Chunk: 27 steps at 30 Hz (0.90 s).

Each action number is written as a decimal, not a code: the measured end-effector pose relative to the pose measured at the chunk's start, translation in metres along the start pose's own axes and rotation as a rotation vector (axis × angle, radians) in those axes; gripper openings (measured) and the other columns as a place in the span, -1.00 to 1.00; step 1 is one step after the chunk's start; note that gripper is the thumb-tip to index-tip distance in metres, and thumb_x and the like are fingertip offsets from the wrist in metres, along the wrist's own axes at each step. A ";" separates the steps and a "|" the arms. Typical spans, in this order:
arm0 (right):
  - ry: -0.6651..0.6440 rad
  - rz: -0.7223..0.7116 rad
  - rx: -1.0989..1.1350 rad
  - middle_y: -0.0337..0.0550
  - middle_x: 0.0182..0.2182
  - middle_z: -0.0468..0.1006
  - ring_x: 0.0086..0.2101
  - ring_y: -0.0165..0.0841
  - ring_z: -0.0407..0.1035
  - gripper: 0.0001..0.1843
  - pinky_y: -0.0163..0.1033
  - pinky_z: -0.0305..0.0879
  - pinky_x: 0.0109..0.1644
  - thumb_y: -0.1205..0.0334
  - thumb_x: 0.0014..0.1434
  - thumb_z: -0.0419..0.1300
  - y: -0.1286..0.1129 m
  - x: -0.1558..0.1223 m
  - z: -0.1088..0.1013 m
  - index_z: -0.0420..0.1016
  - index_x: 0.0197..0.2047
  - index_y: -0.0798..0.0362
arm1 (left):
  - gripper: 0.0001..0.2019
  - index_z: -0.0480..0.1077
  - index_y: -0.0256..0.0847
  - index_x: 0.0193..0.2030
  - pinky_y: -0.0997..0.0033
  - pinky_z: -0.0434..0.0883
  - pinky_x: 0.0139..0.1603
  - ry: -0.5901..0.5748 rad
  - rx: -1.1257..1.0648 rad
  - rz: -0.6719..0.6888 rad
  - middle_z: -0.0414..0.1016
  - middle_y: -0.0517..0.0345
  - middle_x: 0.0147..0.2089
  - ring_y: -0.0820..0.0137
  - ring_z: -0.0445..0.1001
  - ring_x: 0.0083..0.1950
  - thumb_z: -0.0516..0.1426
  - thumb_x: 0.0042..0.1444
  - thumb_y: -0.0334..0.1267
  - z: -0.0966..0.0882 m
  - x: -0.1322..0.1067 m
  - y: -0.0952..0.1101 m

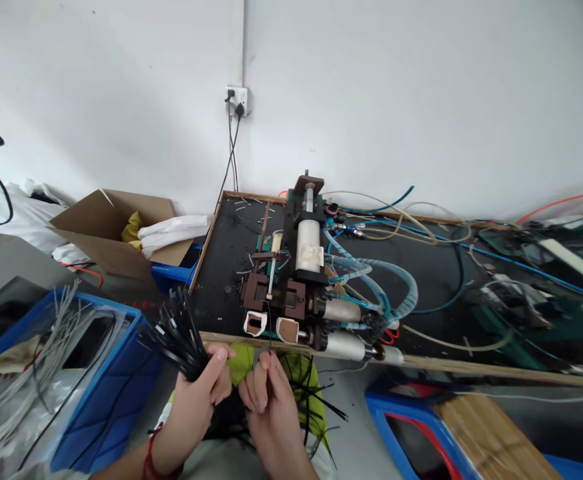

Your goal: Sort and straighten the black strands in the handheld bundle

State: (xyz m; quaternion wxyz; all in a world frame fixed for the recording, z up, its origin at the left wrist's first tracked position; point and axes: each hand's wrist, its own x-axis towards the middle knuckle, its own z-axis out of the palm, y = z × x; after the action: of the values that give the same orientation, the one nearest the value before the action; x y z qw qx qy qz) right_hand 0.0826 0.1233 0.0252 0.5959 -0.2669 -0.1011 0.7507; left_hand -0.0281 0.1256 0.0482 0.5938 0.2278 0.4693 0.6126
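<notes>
Head view: a fanned bundle of thin black cut wires (pixel 174 333) sits low and centre-left, clenched in the left hand (pixel 199 393). The right hand (pixel 271 407), touching it, pinches a single black wire (pixel 269 327) upright. Just beyond, a pneumatic wire-stripping machine (pixel 301 267) stands on the black-topped table (pixel 436 280); a blue plastic crate (pixel 116 373) lies left.

No writing, brand or number can be read anywhere in view. A pale label (pixel 312 253) on the white cylinder (pixel 308 245) of the machine, just beyond the fingers (pixel 266 373), is too blurred to make out.
</notes>
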 end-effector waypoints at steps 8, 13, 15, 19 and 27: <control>-0.088 0.107 0.046 -0.51 -0.79 0.05 -0.69 -0.48 -0.26 -0.71 -0.35 -0.06 -0.56 0.03 0.33 0.22 0.000 0.002 0.002 0.37 -0.37 0.00 | -0.68 0.46 -0.26 -0.37 0.57 -0.01 -0.64 -0.031 -0.009 -0.035 0.03 0.47 -0.72 0.62 -0.08 -0.68 0.33 0.12 -0.02 -0.002 0.001 0.000; -0.117 0.158 0.089 -0.51 -0.81 0.06 -0.71 -0.48 -0.29 -0.73 -0.34 -0.10 -0.56 0.08 0.31 0.22 -0.005 0.002 0.005 0.36 -0.39 0.01 | -0.67 0.45 -0.26 -0.39 0.59 -0.01 -0.65 -0.035 -0.017 -0.038 0.04 0.47 -0.73 0.62 -0.10 -0.68 0.33 0.12 -0.02 -0.003 -0.001 -0.001; -0.123 0.174 0.109 -0.52 -0.82 0.06 -0.70 -0.48 -0.29 -0.73 -0.34 -0.10 -0.55 0.09 0.31 0.22 -0.006 0.001 0.006 0.36 -0.39 0.01 | -0.68 0.44 -0.25 -0.39 0.59 0.00 -0.66 -0.040 -0.026 -0.036 0.05 0.47 -0.73 0.62 -0.09 -0.68 0.34 0.12 -0.03 -0.004 -0.001 -0.002; -0.111 0.180 0.092 -0.52 -0.82 0.04 -0.70 -0.47 -0.29 -0.72 -0.33 -0.10 -0.54 0.07 0.30 0.23 -0.006 0.001 0.006 0.35 -0.39 0.01 | -0.68 0.45 -0.25 -0.39 0.59 -0.01 -0.66 -0.036 -0.030 -0.042 0.04 0.47 -0.73 0.62 -0.11 -0.68 0.34 0.11 -0.04 -0.004 -0.001 -0.001; -0.088 0.169 0.044 -0.53 -0.81 0.02 -0.70 -0.47 -0.29 -0.70 -0.31 -0.10 -0.54 0.03 0.29 0.23 -0.006 0.001 0.006 0.33 -0.39 -0.01 | -0.66 0.41 -0.24 -0.41 0.58 0.00 -0.66 -0.021 -0.022 -0.059 0.05 0.47 -0.74 0.61 -0.08 -0.69 0.36 0.07 -0.01 -0.002 0.000 0.001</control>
State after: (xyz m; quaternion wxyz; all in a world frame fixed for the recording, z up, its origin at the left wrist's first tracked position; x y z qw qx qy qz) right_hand 0.0846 0.1274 0.0332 0.5313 -0.2282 -0.0878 0.8111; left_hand -0.0301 0.1249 0.0478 0.6189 0.2135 0.4628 0.5977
